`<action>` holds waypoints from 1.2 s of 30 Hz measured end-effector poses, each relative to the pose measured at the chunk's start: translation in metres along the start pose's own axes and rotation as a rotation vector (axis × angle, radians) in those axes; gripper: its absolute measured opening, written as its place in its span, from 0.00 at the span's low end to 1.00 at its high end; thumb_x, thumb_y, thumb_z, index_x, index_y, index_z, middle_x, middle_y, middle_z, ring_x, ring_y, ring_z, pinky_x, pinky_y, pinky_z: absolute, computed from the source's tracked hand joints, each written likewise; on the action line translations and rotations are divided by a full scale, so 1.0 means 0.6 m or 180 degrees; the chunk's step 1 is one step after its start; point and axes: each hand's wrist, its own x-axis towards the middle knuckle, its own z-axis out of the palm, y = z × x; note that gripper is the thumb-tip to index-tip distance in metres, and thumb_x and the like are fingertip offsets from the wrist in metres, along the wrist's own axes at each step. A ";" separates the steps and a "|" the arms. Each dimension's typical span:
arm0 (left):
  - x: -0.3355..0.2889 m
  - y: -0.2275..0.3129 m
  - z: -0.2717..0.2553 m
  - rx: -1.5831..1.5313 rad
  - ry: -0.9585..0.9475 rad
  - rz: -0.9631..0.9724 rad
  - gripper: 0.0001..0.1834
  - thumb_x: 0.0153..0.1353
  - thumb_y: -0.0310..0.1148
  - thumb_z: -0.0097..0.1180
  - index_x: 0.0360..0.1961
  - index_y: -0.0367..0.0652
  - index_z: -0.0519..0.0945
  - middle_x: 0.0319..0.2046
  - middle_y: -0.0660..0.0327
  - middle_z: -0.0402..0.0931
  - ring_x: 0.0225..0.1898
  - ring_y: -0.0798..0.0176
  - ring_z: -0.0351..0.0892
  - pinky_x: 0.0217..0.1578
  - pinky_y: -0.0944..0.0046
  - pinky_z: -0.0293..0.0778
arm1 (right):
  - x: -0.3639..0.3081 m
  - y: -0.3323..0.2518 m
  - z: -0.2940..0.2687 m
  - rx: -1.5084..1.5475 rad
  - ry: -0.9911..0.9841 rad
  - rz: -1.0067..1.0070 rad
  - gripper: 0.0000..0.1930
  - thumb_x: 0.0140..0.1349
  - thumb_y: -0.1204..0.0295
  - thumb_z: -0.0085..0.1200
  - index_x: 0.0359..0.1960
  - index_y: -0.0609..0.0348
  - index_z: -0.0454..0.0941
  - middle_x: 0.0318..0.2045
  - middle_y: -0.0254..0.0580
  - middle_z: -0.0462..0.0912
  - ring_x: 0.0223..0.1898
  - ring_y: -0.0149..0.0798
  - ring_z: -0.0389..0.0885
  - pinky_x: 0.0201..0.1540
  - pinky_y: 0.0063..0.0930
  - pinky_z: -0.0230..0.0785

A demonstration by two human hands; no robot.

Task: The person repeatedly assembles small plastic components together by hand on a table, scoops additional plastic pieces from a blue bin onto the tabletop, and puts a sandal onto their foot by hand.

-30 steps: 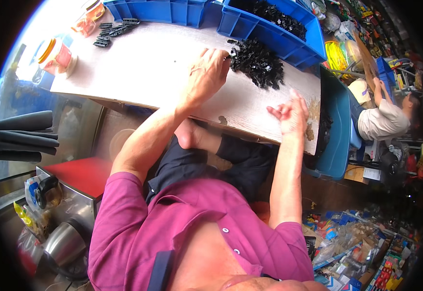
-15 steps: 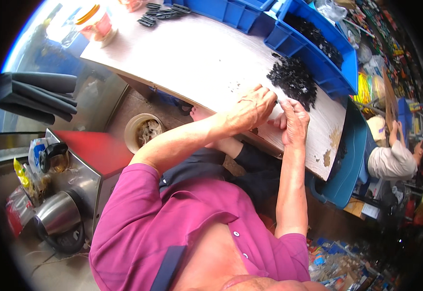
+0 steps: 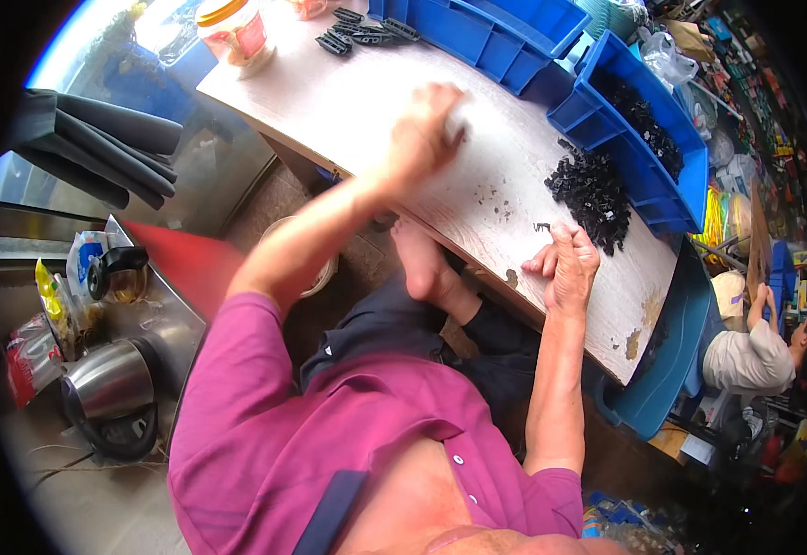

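My left hand [image 3: 427,134] is raised over the middle of the white table [image 3: 496,139], smeared by motion. A dark spot shows at its fingertips, but I cannot make out whether it is a held thing. Near the table's front edge, my right hand [image 3: 570,264] has thumb and forefinger pinched together, the other fingers curled. From the pinch a small black plastic piece [image 3: 540,227] sticks out to the left. Just beyond this hand lies a heap of small black plastic pieces [image 3: 590,194].
Blue bins [image 3: 487,42] line the far side; the right one [image 3: 639,180] holds more black pieces. Longer black parts [image 3: 364,32] and a jar [image 3: 234,37] sit at the far left. A teal bin [image 3: 663,370] adjoins the right end. A kettle [image 3: 112,384] stands at left; another person [image 3: 746,361] is at right.
My left hand has left the right hand and swung away to the far left over the table. The right hand stays near its place, still pinched. The whole view has shifted slightly.
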 end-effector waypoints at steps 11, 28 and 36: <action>0.129 -0.265 -0.030 0.1622 -0.0536 0.0228 0.21 0.57 0.32 0.56 0.54 0.49 0.73 0.52 0.54 0.72 0.58 0.47 0.69 0.53 0.47 0.68 | -0.001 -0.002 0.010 0.0065 0.0119 -0.0040 0.08 0.63 0.69 0.56 0.30 0.60 0.75 0.08 0.30 0.65 0.10 0.27 0.68 0.16 0.26 0.72; 0.058 -0.131 -0.004 0.1232 -0.0401 0.0771 0.18 0.55 0.32 0.60 0.48 0.45 0.77 0.48 0.59 0.77 0.56 0.52 0.70 0.56 0.49 0.65 | 0.000 0.004 -0.002 0.0063 0.0126 -0.0130 0.07 0.64 0.69 0.55 0.31 0.59 0.74 0.09 0.31 0.64 0.12 0.29 0.70 0.17 0.33 0.76; 0.054 -0.135 0.001 0.1460 -0.0795 0.0594 0.14 0.56 0.36 0.61 0.42 0.43 0.78 0.42 0.58 0.78 0.57 0.48 0.69 0.59 0.48 0.61 | 0.000 0.002 0.003 0.0077 0.0177 -0.0174 0.08 0.64 0.69 0.55 0.31 0.59 0.73 0.09 0.31 0.64 0.12 0.29 0.69 0.18 0.33 0.77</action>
